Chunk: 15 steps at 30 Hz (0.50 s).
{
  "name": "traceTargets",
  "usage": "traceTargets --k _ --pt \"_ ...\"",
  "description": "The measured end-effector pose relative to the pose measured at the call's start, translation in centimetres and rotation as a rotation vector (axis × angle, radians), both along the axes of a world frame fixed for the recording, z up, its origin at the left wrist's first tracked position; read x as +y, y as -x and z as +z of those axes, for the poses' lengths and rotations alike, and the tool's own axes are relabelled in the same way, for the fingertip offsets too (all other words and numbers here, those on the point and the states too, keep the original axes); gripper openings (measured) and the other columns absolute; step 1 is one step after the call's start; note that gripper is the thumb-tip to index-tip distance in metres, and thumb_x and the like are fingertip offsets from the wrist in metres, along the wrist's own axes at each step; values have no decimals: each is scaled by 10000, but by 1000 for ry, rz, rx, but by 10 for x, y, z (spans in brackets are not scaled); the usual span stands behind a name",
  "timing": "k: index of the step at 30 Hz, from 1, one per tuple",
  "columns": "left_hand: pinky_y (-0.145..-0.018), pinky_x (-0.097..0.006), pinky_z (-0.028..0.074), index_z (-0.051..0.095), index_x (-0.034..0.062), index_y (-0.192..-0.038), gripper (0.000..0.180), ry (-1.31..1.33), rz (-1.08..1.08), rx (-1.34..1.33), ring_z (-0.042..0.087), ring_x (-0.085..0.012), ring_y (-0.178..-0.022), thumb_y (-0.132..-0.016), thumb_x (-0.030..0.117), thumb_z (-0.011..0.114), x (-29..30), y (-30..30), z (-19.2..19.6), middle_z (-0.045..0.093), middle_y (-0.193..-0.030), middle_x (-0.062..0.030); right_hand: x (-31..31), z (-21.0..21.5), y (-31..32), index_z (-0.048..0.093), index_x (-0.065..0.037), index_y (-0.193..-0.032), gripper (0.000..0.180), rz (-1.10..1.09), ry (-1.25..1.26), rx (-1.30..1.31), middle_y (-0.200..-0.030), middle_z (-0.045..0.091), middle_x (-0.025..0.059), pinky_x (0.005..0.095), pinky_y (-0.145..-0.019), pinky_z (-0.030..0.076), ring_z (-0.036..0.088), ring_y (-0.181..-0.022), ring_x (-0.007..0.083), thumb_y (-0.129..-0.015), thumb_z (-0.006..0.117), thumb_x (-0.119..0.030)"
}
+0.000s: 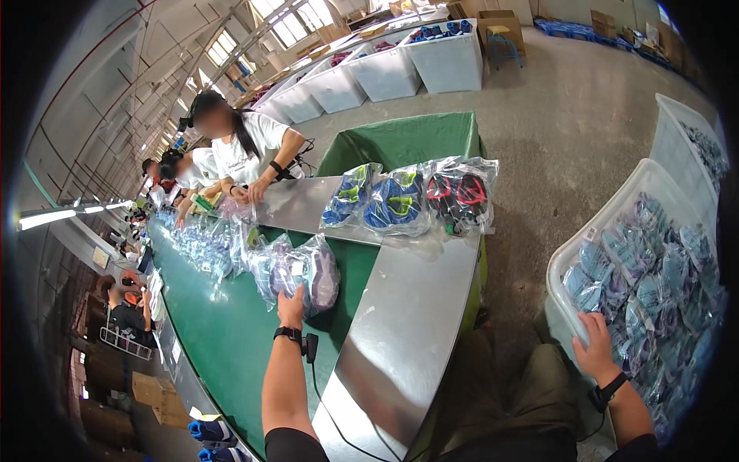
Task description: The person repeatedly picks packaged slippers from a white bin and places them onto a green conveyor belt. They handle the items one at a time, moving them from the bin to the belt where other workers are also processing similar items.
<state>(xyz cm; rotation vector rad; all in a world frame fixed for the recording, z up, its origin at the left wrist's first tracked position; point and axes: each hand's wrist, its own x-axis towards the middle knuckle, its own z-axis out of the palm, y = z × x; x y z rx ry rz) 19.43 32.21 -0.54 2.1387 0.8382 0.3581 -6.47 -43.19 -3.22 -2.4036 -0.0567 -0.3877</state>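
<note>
My left hand is closed on a clear plastic bag of grey-purple shoes at the near end of the green conveyor belt. Another bagged pair presses against its left side, so where one bag ends is hard to make out. On the right, my right hand rests with its fingers apart at the rim of a white bin. Light-blue and purple bagged shoes fill that bin. I cannot see my right hand holding any of them.
Bagged blue-green shoes and black-red shoes lie on the metal ledge. Behind them stands a green bin. Co-workers, one in a white shirt, stand along the belt's far side. White bins line the back.
</note>
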Motion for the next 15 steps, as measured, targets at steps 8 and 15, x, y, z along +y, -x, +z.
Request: traceTargets --k 8,15 --pt "-571 -323 509 500 -72 -1419 787 280 -54 -125 637 -163 -780 -872 322 906 -57 64 3 664 -1064 -92 5 -3 -2 608 0 -1335 549 -31 74 -24 -1233 565 210 475 -993 514 606 -1136 437 -805 744 -48" --pt "-1036 -338 573 444 -1 -1507 693 597 -410 -541 632 -213 -1223 -923 17 817 -106 159 56 625 -1317 -103 5 1 -1 609 -3 -1343 527 -19 66 -17 -1260 569 213 485 -990 522 613 -1151 453 -834 731 -61"
